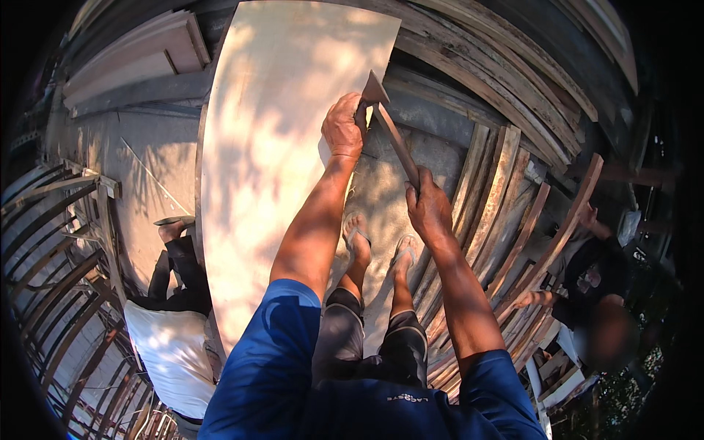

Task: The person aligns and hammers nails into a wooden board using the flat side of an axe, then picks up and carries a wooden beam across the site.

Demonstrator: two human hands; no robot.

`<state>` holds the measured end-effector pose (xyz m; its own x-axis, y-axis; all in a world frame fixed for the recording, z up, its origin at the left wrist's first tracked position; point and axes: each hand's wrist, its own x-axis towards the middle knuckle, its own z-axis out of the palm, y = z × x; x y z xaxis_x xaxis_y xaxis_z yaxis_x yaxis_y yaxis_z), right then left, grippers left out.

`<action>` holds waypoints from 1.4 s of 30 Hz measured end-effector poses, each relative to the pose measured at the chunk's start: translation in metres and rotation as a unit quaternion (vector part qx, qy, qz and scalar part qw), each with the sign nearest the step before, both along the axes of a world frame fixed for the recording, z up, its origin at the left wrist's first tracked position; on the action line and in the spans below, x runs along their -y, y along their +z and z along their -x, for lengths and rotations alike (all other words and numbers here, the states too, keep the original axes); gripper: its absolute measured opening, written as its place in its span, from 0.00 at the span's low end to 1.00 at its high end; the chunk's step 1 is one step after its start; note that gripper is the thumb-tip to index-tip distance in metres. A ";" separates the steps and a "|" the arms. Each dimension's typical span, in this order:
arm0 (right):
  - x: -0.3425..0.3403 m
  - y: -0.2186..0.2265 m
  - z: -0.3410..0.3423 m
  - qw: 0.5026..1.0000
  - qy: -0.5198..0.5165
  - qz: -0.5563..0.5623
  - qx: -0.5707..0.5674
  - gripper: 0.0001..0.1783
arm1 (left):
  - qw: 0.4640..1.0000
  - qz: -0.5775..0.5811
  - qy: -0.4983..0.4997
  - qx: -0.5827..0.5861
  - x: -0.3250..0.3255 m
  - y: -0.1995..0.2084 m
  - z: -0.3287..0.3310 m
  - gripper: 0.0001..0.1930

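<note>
A long pale plywood sheet [271, 110] lies in front of me, dappled with light and shade. My right hand [429, 209] is wrapped round the wooden handle of an adze-like tool [397, 143], whose flat, flared metal head is at the sheet's right edge. The handle slants up and left from my fist. My left hand [342, 126] is closed at that same edge, right beside the tool's head. A dark shape shows at its fingers; whether this is part of the tool or a separate piece, I cannot tell.
Long boards [506, 81] lie stacked at the far right, with more timber [488, 198] beside my right arm. A person in dark clothing [598, 271] grips a plank there. On the left, another person in a white shirt [169, 345] is near a slatted frame [66, 242]. Panels [139, 62] lean behind.
</note>
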<state>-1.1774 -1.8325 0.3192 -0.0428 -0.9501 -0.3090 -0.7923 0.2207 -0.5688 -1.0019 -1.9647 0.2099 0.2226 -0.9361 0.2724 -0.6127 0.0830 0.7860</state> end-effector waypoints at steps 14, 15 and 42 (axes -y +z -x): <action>0.013 -0.013 0.009 0.997 0.028 -0.029 -0.073 0.13 | 0.941 -0.142 0.199 0.233 -0.176 0.004 -0.111 0.25; 0.017 -0.010 0.007 0.997 0.035 -0.028 -0.070 0.13 | 0.933 -0.145 0.212 0.250 -0.195 -0.002 -0.125 0.25; 0.015 -0.013 0.008 0.994 0.036 0.093 0.039 0.15 | 0.879 -0.457 -0.077 -0.112 -0.411 0.142 -0.044 0.12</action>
